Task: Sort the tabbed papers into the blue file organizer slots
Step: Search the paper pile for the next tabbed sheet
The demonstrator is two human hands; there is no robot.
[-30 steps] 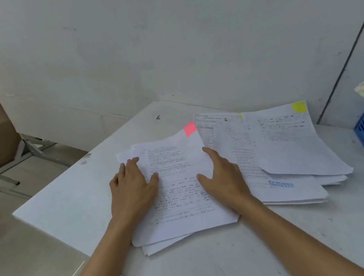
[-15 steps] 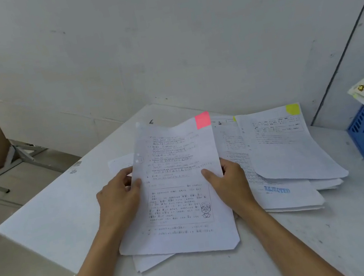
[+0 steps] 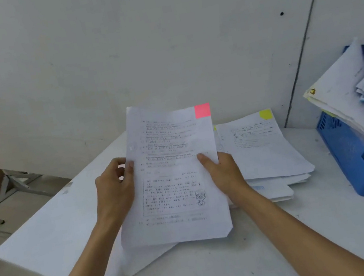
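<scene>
Pink-tabbed paper (image 3: 173, 175) held up over the table (image 3: 47, 232), near its front edge
Left hand (image 3: 113, 192) and right hand (image 3: 224, 174) pinch its two side edges, thumbs on the front; the blue file organizer (image 3: 358, 161) stands at the right edge

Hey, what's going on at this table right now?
A person is sorting papers. The left hand and right hand grip a pink-tabbed paper by its side edges, held up above the table. A yellow-tabbed pile lies on the table just to the right. The blue organizer at the far right already holds papers in its slots.
</scene>
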